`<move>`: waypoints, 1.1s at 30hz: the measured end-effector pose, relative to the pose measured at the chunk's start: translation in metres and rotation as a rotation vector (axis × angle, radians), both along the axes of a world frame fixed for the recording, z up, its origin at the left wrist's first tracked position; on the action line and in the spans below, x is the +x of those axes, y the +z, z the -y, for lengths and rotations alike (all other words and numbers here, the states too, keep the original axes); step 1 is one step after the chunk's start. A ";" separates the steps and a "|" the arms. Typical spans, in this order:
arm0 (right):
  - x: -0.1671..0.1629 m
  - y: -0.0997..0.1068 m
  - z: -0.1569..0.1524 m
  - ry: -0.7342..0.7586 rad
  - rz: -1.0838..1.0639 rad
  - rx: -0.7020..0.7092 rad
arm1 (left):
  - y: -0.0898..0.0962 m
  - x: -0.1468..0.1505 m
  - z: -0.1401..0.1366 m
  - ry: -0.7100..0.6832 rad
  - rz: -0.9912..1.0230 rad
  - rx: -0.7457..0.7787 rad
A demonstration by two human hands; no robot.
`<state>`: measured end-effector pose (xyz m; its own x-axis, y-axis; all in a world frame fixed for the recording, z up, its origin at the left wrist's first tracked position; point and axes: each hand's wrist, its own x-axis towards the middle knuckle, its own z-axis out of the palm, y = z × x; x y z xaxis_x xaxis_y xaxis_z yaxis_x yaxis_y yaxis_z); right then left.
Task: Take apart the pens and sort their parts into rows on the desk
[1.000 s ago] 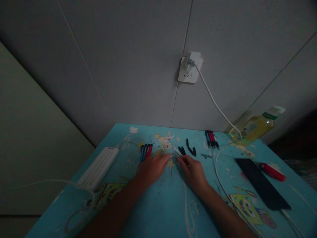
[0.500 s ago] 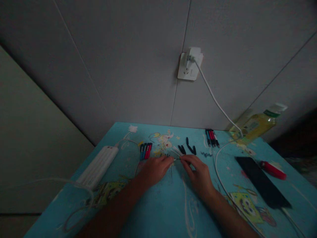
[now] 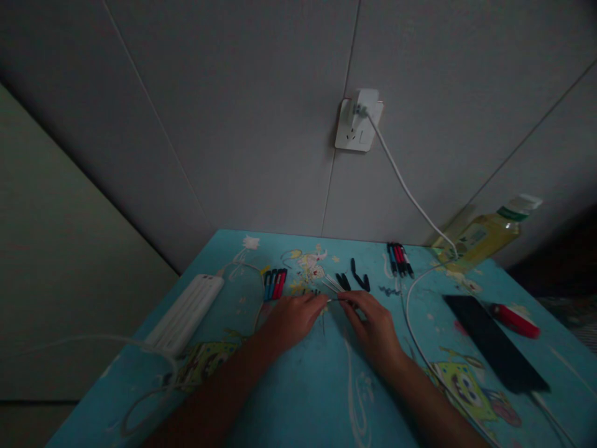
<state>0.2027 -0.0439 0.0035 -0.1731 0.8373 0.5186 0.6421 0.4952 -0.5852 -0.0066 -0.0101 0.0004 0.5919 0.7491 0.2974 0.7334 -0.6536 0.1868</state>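
Note:
Both hands meet over the middle of the table. My left hand (image 3: 297, 318) is closed, pinching the left end of a thin pen refill (image 3: 333, 300). My right hand (image 3: 373, 322) pinches the other end, its fingertips covering that part. Just beyond them lie more thin pale refills (image 3: 331, 284) and short black pen parts (image 3: 342, 282). Further black pen parts (image 3: 359, 277) sit right of these. Small dark pieces (image 3: 311, 292) lie behind my left hand. Blue and red pen barrels (image 3: 275, 285) are lined up to its left.
Several pens (image 3: 400, 260) and a small heap of grey springs (image 3: 388, 290) lie at the right. A white power strip (image 3: 185, 311) is at the left. A black phone (image 3: 494, 342), a red-handled object (image 3: 515, 320), a white cable (image 3: 407, 305) and a yellow bottle (image 3: 485, 236) occupy the right side.
Both hands stay nearly in place, still pinching the refill. The fingertips of my right hand have shifted very slightly.

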 end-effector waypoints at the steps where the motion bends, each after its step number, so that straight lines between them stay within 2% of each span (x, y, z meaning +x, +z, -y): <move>1: 0.000 0.000 0.000 0.002 0.001 -0.003 | -0.001 0.000 0.000 0.002 -0.002 0.002; 8: -0.001 0.002 0.001 0.017 0.007 -0.020 | -0.004 0.000 0.000 -0.033 0.006 0.019; 16: 0.001 -0.005 0.000 0.081 0.060 -0.072 | -0.014 0.003 0.000 -0.109 0.073 -0.011; 18: 0.003 -0.006 -0.001 0.037 0.074 -0.066 | -0.015 0.003 -0.001 -0.099 0.076 0.002; 20: 0.008 -0.008 -0.005 -0.069 0.108 -0.062 | -0.016 0.002 -0.002 -0.092 0.079 0.013; 23: 0.016 -0.010 -0.013 -0.272 0.288 -0.066 | -0.016 0.002 -0.003 -0.097 0.075 0.012; 25: 0.020 -0.012 -0.019 -0.356 0.419 -0.074 | -0.015 0.002 -0.002 -0.093 0.064 0.007; 33: 0.015 -0.022 -0.032 -0.428 0.477 -0.059 | -0.010 0.002 0.000 -0.077 0.125 -0.008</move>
<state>0.2174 -0.0116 -0.0184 -0.0173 0.9082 0.4182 0.9722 0.1130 -0.2053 -0.0046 -0.0101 -0.0095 0.6067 0.7055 0.3663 0.6517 -0.7053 0.2791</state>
